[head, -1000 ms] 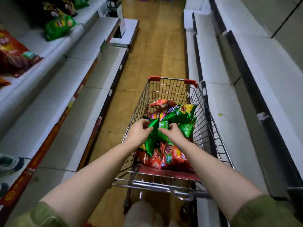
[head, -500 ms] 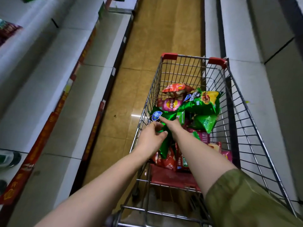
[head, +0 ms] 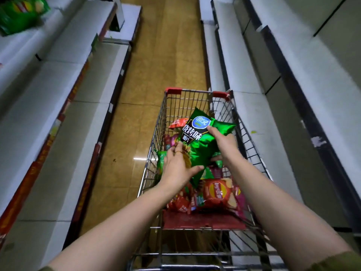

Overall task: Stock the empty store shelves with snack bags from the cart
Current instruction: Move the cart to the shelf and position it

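I've raised the green bag [head: 201,147] off the cart's [head: 173,90] heap; my left hand [head: 175,169] and right hand [head: 224,143] clasp its sides. Its long axis runs 6 to 12 o'clock, logo toward 12. Tan floor [head: 166,65] ahead, white shelves [head: 39,124] at 9 and 3.
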`<state>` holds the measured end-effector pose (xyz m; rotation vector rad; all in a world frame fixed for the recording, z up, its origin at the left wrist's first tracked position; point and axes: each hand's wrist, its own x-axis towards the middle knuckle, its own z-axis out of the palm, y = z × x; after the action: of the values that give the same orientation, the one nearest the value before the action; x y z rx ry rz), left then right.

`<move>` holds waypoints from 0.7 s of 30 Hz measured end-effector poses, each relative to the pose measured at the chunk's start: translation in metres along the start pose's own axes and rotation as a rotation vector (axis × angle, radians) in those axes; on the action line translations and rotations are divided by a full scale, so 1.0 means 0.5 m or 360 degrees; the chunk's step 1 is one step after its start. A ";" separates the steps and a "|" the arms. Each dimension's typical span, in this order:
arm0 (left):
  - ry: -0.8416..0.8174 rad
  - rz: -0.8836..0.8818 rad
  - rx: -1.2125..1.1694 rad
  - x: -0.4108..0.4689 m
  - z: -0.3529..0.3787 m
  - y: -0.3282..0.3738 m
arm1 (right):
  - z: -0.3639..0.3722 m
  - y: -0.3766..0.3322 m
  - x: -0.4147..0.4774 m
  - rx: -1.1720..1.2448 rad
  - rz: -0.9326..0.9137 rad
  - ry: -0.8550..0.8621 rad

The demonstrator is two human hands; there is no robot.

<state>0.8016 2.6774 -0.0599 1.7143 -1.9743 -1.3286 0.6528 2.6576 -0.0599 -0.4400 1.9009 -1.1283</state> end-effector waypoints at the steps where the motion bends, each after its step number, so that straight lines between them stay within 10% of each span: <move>1: 0.0019 0.0070 0.0051 -0.011 0.004 0.023 | -0.018 -0.023 -0.024 0.0044 -0.0032 -0.0011; 10: 0.0555 0.0396 -0.0175 -0.122 0.018 0.154 | -0.155 -0.137 -0.261 0.0225 -0.0537 -0.0267; 14: 0.0260 0.0274 -0.1055 -0.199 0.000 0.172 | -0.243 -0.122 -0.355 0.0289 -0.0754 -0.0287; 21: -0.0001 0.0600 -0.1354 -0.397 0.015 0.224 | -0.374 -0.074 -0.505 0.0200 -0.1145 -0.0017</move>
<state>0.7799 2.8449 0.0929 0.8924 -1.3055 -1.6554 0.6398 2.9046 0.1378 -1.1087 1.6808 -1.6800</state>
